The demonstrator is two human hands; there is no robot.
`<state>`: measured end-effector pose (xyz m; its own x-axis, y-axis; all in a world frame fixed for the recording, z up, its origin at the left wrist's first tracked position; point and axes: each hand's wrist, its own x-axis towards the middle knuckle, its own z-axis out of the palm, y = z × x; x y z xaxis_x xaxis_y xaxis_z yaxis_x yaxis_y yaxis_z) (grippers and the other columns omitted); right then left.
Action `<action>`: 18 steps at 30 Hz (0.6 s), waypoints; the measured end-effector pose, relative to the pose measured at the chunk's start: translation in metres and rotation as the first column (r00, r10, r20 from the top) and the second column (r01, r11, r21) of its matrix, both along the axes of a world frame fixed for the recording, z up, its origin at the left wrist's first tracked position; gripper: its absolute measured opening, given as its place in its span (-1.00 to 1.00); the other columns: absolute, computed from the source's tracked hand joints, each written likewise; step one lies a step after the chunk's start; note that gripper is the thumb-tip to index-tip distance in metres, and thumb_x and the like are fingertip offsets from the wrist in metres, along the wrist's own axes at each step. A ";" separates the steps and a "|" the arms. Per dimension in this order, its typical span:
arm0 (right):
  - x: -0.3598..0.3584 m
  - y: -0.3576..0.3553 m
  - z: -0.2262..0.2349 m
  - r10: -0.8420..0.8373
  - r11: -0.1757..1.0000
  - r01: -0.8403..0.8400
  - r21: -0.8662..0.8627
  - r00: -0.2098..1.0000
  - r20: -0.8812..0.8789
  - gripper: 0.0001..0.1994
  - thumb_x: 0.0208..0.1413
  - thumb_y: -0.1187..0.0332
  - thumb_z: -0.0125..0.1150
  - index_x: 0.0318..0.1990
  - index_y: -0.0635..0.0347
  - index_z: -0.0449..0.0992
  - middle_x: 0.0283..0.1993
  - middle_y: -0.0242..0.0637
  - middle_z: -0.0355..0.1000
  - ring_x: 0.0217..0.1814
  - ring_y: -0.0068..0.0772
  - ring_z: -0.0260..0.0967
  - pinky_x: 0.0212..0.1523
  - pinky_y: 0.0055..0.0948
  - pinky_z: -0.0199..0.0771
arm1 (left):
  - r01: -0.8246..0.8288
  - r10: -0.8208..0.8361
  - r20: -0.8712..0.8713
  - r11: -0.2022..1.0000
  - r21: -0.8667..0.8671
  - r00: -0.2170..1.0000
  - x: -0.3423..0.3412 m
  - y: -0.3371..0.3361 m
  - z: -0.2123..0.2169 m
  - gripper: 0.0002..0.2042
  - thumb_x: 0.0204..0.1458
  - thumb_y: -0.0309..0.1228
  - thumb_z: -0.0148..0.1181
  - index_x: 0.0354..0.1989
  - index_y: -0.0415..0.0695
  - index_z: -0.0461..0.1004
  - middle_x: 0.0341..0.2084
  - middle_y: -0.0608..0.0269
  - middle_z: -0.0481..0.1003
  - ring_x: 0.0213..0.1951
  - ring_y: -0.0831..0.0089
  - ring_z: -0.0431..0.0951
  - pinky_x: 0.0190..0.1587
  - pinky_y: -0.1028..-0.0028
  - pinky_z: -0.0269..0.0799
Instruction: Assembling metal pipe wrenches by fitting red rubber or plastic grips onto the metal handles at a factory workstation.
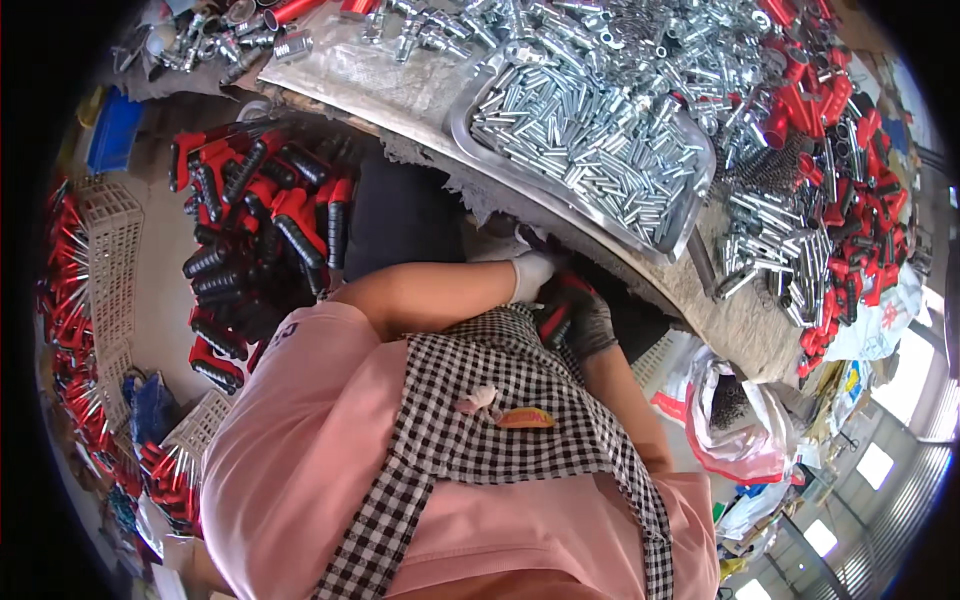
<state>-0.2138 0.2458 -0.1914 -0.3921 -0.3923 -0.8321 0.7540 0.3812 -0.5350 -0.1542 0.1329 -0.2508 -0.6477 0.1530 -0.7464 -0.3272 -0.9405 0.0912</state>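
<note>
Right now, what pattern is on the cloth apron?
Black-and-white checks on the cloth apron, seen best in the head view.

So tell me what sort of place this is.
Probably a small assembly workshop: a shallow metal tray heaped with short silver metal pins, a pile of red-and-black tool handles, and a gloved right hand holding one.

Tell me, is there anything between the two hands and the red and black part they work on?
Nothing visible. Both hands, the left hand in a white glove and the right hand in a dark one, are already on the red and black part, close under the table edge.
</note>
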 end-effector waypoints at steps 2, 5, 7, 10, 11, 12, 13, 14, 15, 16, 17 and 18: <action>-0.006 0.007 -0.015 0.029 0.998 -0.029 0.052 1.000 0.005 -0.57 -0.11 0.42 0.25 -0.02 0.40 0.46 -0.30 -0.03 0.51 -0.37 -0.08 0.48 -0.33 -0.18 0.53 | 0.082 -0.082 -0.004 0.996 -0.026 0.997 0.008 -0.013 0.031 -0.75 0.23 -0.30 -0.02 -0.03 -0.09 0.50 -0.15 0.14 0.57 -0.17 0.29 0.59 -0.21 0.25 0.57; -0.011 0.006 -0.030 0.016 0.998 -0.027 0.059 0.985 0.171 -0.73 0.02 0.51 0.18 -0.07 0.30 0.49 -0.28 -0.14 0.51 -0.33 -0.13 0.49 -0.35 -0.25 0.54 | -0.017 0.017 -0.014 1.000 0.018 1.000 0.005 -0.013 0.020 -0.74 0.22 -0.32 0.01 0.00 -0.11 0.49 -0.16 0.16 0.57 -0.20 0.32 0.60 -0.26 0.29 0.55; -0.007 -0.007 -0.040 0.009 0.998 -0.011 0.059 1.000 0.025 -0.80 0.14 0.42 0.13 -0.09 0.25 0.49 -0.37 -0.12 0.49 -0.43 -0.12 0.47 -0.40 -0.25 0.53 | -0.074 0.076 -0.071 0.997 0.032 0.995 0.006 -0.013 -0.002 -0.75 0.20 -0.37 0.01 0.00 -0.15 0.46 -0.20 0.07 0.56 -0.27 0.24 0.60 -0.28 0.27 0.57; -0.054 0.046 -0.146 0.123 0.991 -0.128 0.036 0.985 0.121 -0.58 0.01 0.35 0.26 0.08 0.17 0.43 -0.28 -0.09 0.50 -0.39 -0.09 0.46 -0.45 -0.18 0.50 | -0.044 0.046 -0.099 0.999 0.029 0.994 0.056 -0.030 0.091 -0.75 0.18 -0.41 0.02 -0.01 -0.19 0.45 -0.22 0.01 0.56 -0.32 0.20 0.61 -0.30 0.28 0.57; -0.048 0.017 -0.127 0.146 0.988 -0.151 0.022 0.980 0.136 -0.58 0.01 0.35 0.26 0.08 0.17 0.43 -0.28 -0.09 0.50 -0.39 -0.09 0.46 -0.45 -0.18 0.50 | -0.062 0.062 0.004 0.998 0.000 0.998 0.104 -0.039 0.144 -0.75 0.19 -0.40 0.01 -0.02 -0.20 0.46 -0.22 0.03 0.56 -0.30 0.25 0.60 -0.29 0.30 0.57; -0.025 -0.040 -0.077 0.520 0.835 -0.527 0.156 0.850 0.089 -0.65 0.13 0.27 0.14 0.06 0.17 0.42 -0.20 -0.11 0.49 -0.31 -0.14 0.47 -0.37 -0.23 0.51 | -0.128 0.132 0.132 0.991 -0.036 0.983 0.161 -0.045 0.203 -0.75 0.19 -0.39 0.01 -0.02 -0.20 0.47 -0.21 0.06 0.56 -0.28 0.30 0.60 -0.28 0.33 0.56; -0.025 -0.058 -0.040 0.756 0.601 -0.719 0.349 0.653 0.042 -0.68 0.25 0.19 0.03 0.04 0.18 0.41 -0.12 -0.12 0.48 -0.23 -0.20 0.49 -0.30 -0.28 0.53 | -0.108 0.111 0.104 0.994 -0.032 0.988 0.162 -0.037 0.204 -0.75 0.19 -0.39 0.01 -0.02 -0.20 0.47 -0.21 0.06 0.56 -0.28 0.30 0.60 -0.28 0.33 0.56; -0.041 -0.042 -0.037 0.702 0.655 -0.660 0.368 0.712 0.027 -0.68 0.25 0.19 0.03 0.04 0.18 0.41 -0.12 -0.12 0.48 -0.23 -0.20 0.49 -0.30 -0.28 0.53 | -0.044 0.049 0.178 0.998 -0.034 0.983 0.145 -0.037 0.202 -0.74 0.19 -0.39 0.02 -0.02 -0.19 0.48 -0.21 0.06 0.57 -0.28 0.31 0.60 -0.27 0.35 0.55; -0.042 -0.049 -0.026 0.701 0.657 -0.651 0.381 0.713 0.011 -0.68 0.25 0.19 0.03 0.04 0.18 0.41 -0.12 -0.12 0.48 -0.22 -0.20 0.49 -0.30 -0.28 0.53 | -0.063 0.074 0.239 0.997 -0.053 0.968 0.150 -0.036 0.206 -0.74 0.19 -0.38 0.02 -0.02 -0.19 0.49 -0.21 0.06 0.57 -0.28 0.32 0.60 -0.26 0.36 0.55; -0.047 -0.058 -0.015 0.696 0.671 -0.645 0.366 0.718 -0.011 -0.68 0.25 0.19 0.03 0.04 0.18 0.41 -0.11 -0.12 0.48 -0.22 -0.20 0.49 -0.29 -0.28 0.53 | -0.075 0.102 0.312 0.992 -0.097 0.945 0.146 -0.037 0.214 -0.74 0.19 -0.38 0.02 -0.02 -0.18 0.50 -0.21 0.06 0.57 -0.28 0.32 0.60 -0.25 0.38 0.54; -0.062 -0.067 -0.004 0.675 0.701 -0.617 0.357 0.735 -0.055 -0.67 0.25 0.19 0.03 0.05 0.18 0.41 -0.11 -0.11 0.48 -0.22 -0.20 0.49 -0.29 -0.28 0.53 | -0.071 0.122 0.360 0.986 -0.151 0.925 0.133 -0.042 0.217 -0.74 0.19 -0.37 0.03 -0.02 -0.18 0.51 -0.21 0.06 0.57 -0.28 0.33 0.59 -0.25 0.40 0.54; -0.083 -0.084 0.011 0.660 0.731 -0.591 0.343 0.740 -0.133 -0.67 0.25 0.19 0.03 0.05 0.18 0.41 -0.11 -0.11 0.48 -0.22 -0.20 0.49 -0.29 -0.29 0.53 | -0.087 0.169 0.378 0.970 -0.226 0.910 0.118 -0.050 0.216 -0.73 0.19 -0.37 0.03 -0.02 -0.17 0.52 -0.22 0.06 0.57 -0.28 0.34 0.59 -0.24 0.41 0.54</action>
